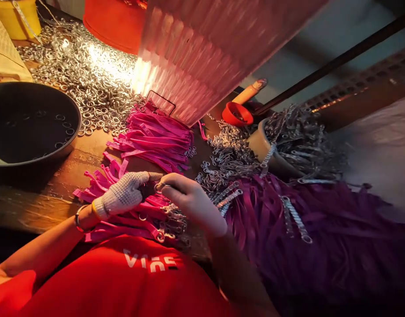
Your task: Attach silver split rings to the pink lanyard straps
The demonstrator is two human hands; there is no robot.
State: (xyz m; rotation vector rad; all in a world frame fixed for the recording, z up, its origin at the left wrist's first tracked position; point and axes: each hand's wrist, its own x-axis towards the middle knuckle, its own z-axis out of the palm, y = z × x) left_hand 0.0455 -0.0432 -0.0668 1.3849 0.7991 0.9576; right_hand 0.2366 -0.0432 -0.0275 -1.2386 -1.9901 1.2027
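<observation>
Ring (158, 188) pinched in right hand (191, 199), beside left hand (125, 193), whose grip's unclear.

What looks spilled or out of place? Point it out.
The beige container at right looks overfull: twisted metal pieces heap above its rim, and more lie loose on the table beside it. Metal rings also lie scattered beyond the dark bowl. Whether either was spilled, I cannot tell.

Workshop, heaped metal rings (100, 94), bundled pink straps (159, 136)
</observation>
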